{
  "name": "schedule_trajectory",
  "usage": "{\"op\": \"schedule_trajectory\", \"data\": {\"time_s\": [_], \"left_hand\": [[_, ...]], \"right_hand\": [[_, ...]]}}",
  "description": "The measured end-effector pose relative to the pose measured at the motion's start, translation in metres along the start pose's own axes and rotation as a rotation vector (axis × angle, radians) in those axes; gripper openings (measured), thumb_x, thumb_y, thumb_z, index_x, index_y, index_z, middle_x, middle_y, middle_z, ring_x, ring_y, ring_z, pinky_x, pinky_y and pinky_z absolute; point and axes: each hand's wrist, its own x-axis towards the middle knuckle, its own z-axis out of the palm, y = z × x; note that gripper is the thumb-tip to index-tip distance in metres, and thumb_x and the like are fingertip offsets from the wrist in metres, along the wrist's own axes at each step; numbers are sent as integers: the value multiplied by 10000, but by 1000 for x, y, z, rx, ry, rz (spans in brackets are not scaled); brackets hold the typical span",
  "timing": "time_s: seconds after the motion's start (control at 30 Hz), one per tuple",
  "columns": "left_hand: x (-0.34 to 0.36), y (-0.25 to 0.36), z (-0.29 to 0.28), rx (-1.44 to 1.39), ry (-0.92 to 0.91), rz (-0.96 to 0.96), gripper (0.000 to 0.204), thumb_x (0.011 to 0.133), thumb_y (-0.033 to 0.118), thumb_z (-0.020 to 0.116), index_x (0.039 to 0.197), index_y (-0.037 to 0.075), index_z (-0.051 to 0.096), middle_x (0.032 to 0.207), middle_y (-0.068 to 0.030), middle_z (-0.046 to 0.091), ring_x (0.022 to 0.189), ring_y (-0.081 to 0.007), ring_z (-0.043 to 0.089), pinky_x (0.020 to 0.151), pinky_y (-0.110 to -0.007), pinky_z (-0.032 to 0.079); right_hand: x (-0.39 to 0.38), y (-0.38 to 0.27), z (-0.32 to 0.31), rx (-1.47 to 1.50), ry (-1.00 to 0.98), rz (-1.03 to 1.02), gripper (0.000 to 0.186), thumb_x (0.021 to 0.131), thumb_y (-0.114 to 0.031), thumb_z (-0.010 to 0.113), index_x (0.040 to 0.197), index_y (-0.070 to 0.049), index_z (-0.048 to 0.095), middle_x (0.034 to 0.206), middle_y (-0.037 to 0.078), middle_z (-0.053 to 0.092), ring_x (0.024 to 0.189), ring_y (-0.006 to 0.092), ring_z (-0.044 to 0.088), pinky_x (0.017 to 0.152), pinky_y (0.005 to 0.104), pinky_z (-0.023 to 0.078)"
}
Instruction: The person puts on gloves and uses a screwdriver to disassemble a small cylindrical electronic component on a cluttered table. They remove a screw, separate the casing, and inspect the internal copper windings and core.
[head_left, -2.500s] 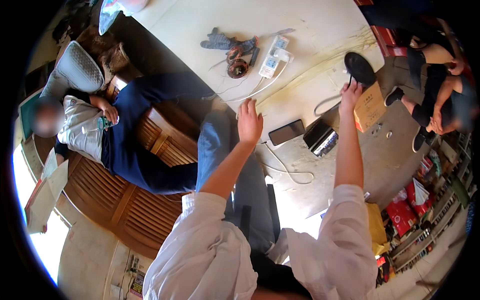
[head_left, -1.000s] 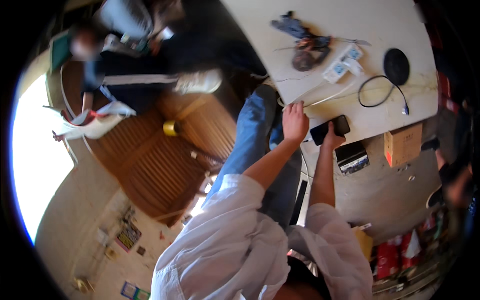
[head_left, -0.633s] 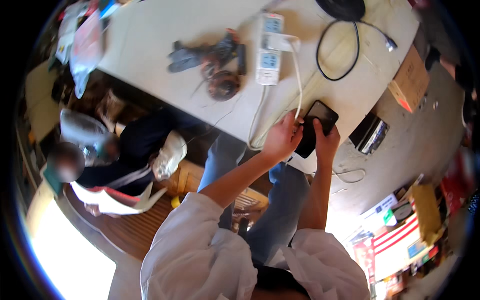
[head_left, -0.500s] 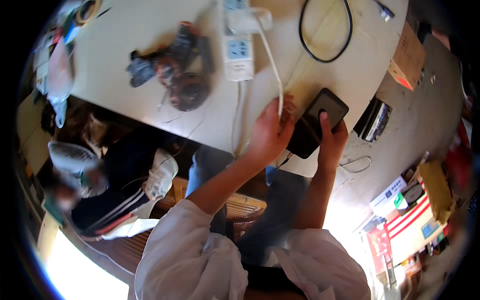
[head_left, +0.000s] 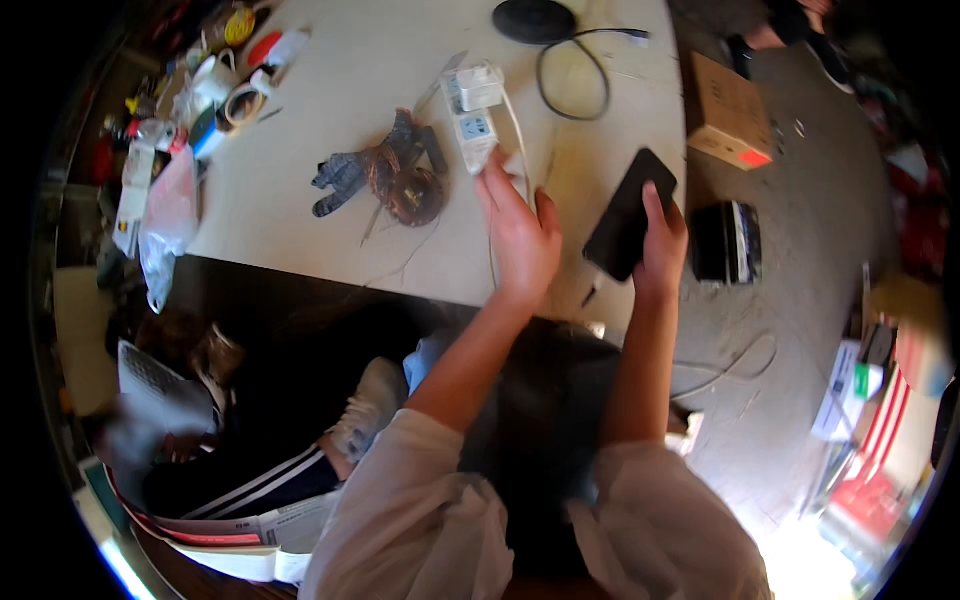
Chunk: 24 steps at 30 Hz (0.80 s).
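My right hand is closed around a black smartphone, thumb on its dark screen, above the table's right front corner. A short dark plug with a pale tip hangs at the phone's lower end. My left hand is open, its fingers stretched to the near end of a white power strip and the thumb apart. A white charger sits on the strip, and its white cable runs down behind my left hand. Whether the fingertips touch the strip, I cannot tell.
Grey gloves lie beside a brown round roll on the table. Farther back are a black disc and a looped black cable. A plastic bag hangs at left. Cardboard box stands right; another person's striped trouser leg is lower left.
My left hand has let go of the white cable and moved away from the phone, up to the power strip. The right hand still holds the phone. The whole view has shifted.
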Motion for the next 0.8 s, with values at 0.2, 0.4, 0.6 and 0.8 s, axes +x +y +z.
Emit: {"op": "schedule_trajectory", "data": {"time_s": [0.2,0.4,0.6,0.8], "left_hand": [[-38,49,-80,-481,-493,-230,422,883,171,616,1215,-59,491,1039,-130,613,952,-213,580,905,-326,419],[-80,-6,-150,-1015,-350,-690,279,976,246,491,1011,3,625,981,-33,638,852,-115,592,775,-266,473],[-87,-20,-157,-1493,-247,-744,258,969,244,489,1082,26,571,1038,-62,642,906,-178,625,795,-328,505],[-64,-59,-201,-1632,-6,-824,281,923,284,578,1085,54,572,947,-25,613,774,-112,542,601,-225,448]], "right_hand": [[-99,-37,9,81,-134,-207,314,897,-244,637,1095,-20,541,1027,57,619,886,113,566,786,268,467],[-149,-30,72,-78,-478,10,526,967,-463,431,1130,18,571,1065,99,620,981,168,564,907,314,430],[36,47,52,-636,4,-285,247,891,-251,597,989,-32,660,971,126,675,877,175,662,701,297,537],[-6,53,159,-1314,-290,-179,918,553,-714,725,1137,-18,594,1134,174,620,1026,266,623,814,362,519]]}}
